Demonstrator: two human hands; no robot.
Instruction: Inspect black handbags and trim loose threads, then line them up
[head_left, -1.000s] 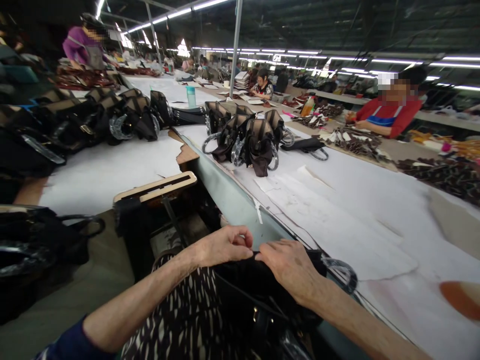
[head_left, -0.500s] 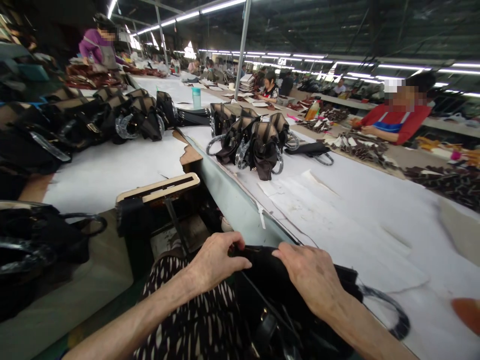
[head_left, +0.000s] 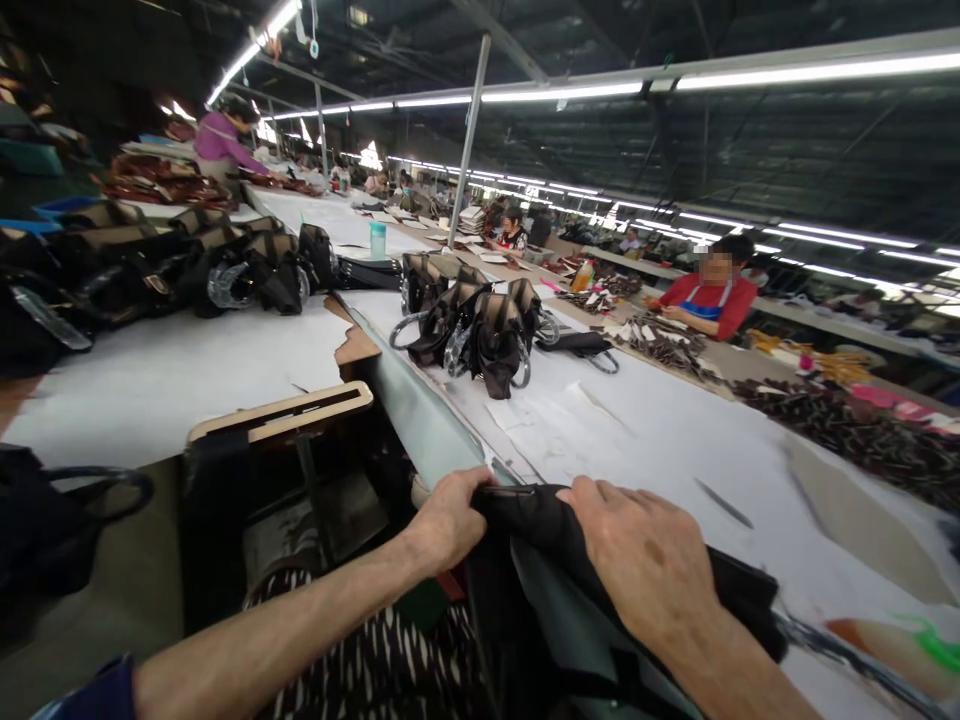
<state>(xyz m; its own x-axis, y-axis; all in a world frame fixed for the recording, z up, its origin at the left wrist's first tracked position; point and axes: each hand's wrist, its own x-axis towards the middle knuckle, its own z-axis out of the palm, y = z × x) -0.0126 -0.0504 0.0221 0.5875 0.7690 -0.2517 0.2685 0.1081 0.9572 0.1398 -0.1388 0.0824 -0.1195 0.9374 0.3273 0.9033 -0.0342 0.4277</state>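
A black handbag [head_left: 536, 510] lies across my lap, against the edge of the white-covered table. My left hand [head_left: 454, 520] pinches the left end of its upper edge between thumb and fingers. Farther right, my right hand [head_left: 649, 550] is closed over the same edge, its fingertips hidden behind the material. A plastic-wrapped handle [head_left: 855, 660] sticks out from the bag at the right. Below my hands hang a strap and dark folds of the bag, partly lost in shadow.
Black handbags [head_left: 491, 340] stand grouped on the white-covered table [head_left: 652, 430], with more bags [head_left: 255, 265] at the left. A beige-topped slotted frame [head_left: 285, 412] is left of my lap. A turquoise bottle [head_left: 377, 239] stands farther back. A person in red [head_left: 716, 300] sits across the table.
My view has tilted up and turned slightly right. The handbag's edge has been lifted and angled, and its handle has swung lower right. Both hands keep hold of it.
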